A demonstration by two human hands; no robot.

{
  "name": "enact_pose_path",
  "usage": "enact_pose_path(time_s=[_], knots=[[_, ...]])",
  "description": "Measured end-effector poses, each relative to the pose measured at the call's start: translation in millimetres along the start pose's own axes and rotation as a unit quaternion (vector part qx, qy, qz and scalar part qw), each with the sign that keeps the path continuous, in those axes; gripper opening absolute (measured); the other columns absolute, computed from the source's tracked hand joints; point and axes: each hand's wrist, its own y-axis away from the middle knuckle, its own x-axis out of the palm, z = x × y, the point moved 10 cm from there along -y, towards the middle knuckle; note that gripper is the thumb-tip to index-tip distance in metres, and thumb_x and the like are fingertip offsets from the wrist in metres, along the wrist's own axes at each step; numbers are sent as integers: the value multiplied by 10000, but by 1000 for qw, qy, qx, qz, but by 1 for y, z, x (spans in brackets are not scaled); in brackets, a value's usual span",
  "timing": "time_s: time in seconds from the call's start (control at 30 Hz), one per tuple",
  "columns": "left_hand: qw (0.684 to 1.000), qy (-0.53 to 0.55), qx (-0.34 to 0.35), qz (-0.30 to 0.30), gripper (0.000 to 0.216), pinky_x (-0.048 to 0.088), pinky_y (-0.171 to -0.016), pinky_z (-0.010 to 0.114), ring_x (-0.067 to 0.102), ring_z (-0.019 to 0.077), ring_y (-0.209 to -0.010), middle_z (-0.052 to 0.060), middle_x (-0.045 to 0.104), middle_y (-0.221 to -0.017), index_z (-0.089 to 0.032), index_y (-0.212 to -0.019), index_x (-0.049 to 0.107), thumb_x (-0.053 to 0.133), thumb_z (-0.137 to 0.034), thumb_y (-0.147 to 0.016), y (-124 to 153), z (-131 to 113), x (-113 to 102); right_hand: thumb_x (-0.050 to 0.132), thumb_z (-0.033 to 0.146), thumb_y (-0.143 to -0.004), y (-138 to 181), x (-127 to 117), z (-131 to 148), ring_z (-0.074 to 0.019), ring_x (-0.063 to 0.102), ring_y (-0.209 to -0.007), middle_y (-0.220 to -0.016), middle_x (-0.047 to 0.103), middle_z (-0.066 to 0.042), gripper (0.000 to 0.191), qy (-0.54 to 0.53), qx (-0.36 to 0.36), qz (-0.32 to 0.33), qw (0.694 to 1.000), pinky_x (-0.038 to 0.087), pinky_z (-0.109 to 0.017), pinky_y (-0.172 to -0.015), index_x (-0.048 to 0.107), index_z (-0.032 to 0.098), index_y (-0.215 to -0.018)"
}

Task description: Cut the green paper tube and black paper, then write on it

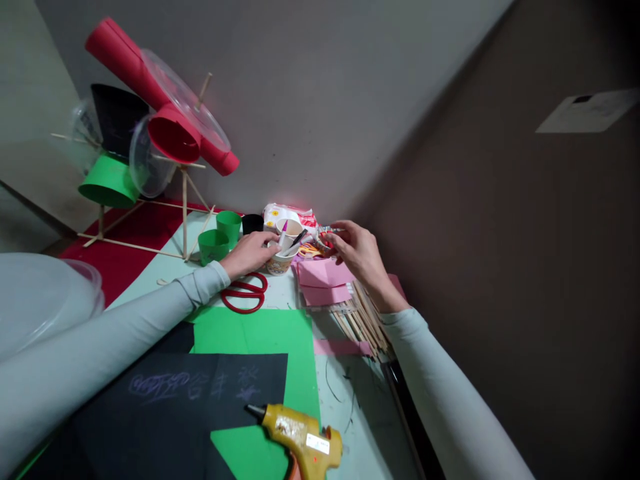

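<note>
Paper cup (279,261) — between left hand (250,253), right hand (357,252).

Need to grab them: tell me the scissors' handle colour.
Red, on the scissors beside the left hand; head view.

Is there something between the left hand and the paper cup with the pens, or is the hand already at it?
Nothing visible stands between them. The left hand already rests against the side of the paper cup. The red scissors lie below the hand, nearer the camera, not between it and the cup.
</note>
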Motion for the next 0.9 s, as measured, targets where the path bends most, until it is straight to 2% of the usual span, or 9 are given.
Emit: enact_pose_path(time_s=[0.13, 0.23, 0.33, 0.4, 0.6, 0.8, 0.87, 0.9], knots=[[1000, -19, 6, -24, 327, 504, -879, 379, 700, 289, -985, 115, 765, -1136, -179, -1086, 756, 572, -326, -860, -2, -3, -4, 499, 408, -951, 26, -21, -30, -206, 759, -701, -881, 759, -104, 376, 55, 32, 9, 998, 519, -229, -504, 652, 105, -1112], [999, -37, 5, -39, 286, 493, -894, 388, 686, 310, -1026, 131, 766, -1122, -172, -998, 769, 600, -357, -859, -6, -6, -7, 523, 342, -944, 41, -30, -49, -224, 747, -747, -906, 759, -112, 279, 142, 60, 8, 988, 514, -270, -608, 688, 128, -1016], [997, -54, 5, -54, 244, 491, -872, 375, 681, 307, -1012, 121, 772, -1083, -192, -937, 772, 624, -366, -853, -9, -8, -9, 574, 275, -926, 51, -29, -67, -280, 723, -884, -916, 758, -152, 185, 241, 96, 16, 966, 488, -314, -723, 697, 141, -957], [996, -64, 6, -64, 210, 487, -862, 365, 675, 306, -1017, 115, 769, -1076, -202, -910, 771, 645, -354, -839, -10, -8, -10, 593, 301, -938, 54, -23, -77, -305, 709, -937, -954, 752, -186, 206, 290, 119, 27, 949, 475, -333, -763, 687, 130, -1002], [993, -75, 6, -91, 154, 481, -848, 363, 666, 290, -954, 113, 754, -1024, -191, -894, 748, 674, -299, -813, -8, -9, -14, 587, 435, -961, 48, 0, -88, -357, 672, -1059, -1146, 692, -255, 472, 358, 138, 47, 922, 472, -376, -817, 558, 80, -1271], [983, -78, 16, -166, 190, 468, -859, 370, 630, 264, -925, 119, 701, -1017, -150, -1006, 681, 592, -253, -874, 14, -30, -40, 656, 450, -922, 42, 10, -83, -343, 628, -1149, -1245, 660, -224, 571, 346, 115, 57, 929, 452, -368, -884, 504, 104, -1350], [979, -99, 55, -170, 164, 466, -846, 364, 626, 260, -928, 113, 686, -996, -152, -974, 677, 568, -241, -890, 25, -47, -40, 666, 440, -916, 42, 12, -82, -336, 626, -1150, -1238, 670, -209, 588, 333, 108, 59, 935, 447, -363, -888, 490, 104, -1365], [978, -113, 85, -152, 167, 466, -842, 363, 628, 256, -930, 112, 684, -992, -152, -958, 677, 542, -237, -908, 30, -56, -34, 673, 435, -912, 42, 12, -82, -332, 627, -1149, -1237, 672, -205, 601, 325, 106, 60, 938, 447, -357, -884, 480, 101, -1373]])
